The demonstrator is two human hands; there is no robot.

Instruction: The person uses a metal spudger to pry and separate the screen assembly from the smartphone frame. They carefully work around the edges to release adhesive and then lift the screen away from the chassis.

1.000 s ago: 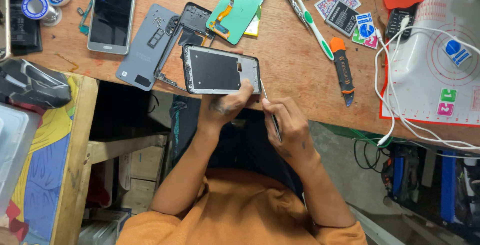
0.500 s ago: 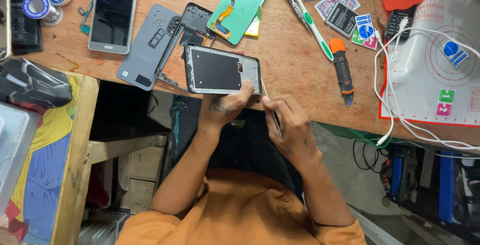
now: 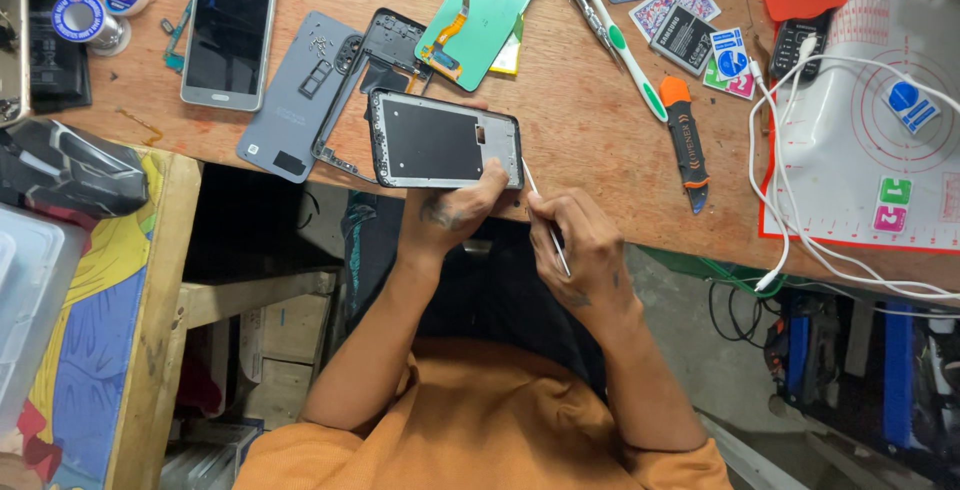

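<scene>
Left hand (image 3: 452, 212) pinned the opened phone frame (image 3: 445, 139) flat at the tabletop (image 3: 580, 120) edge, fingers clamped on its lower corner for steadiness. Right hand (image 3: 583, 250) fingers pinched a thin metal tool (image 3: 545, 220), tip angled toward that corner.

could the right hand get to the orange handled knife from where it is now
Probably yes: the orange-handled knife lies in the open on the wooden bench, just beyond the right hand, nothing between, though that hand holds a thin metal tool.
</scene>
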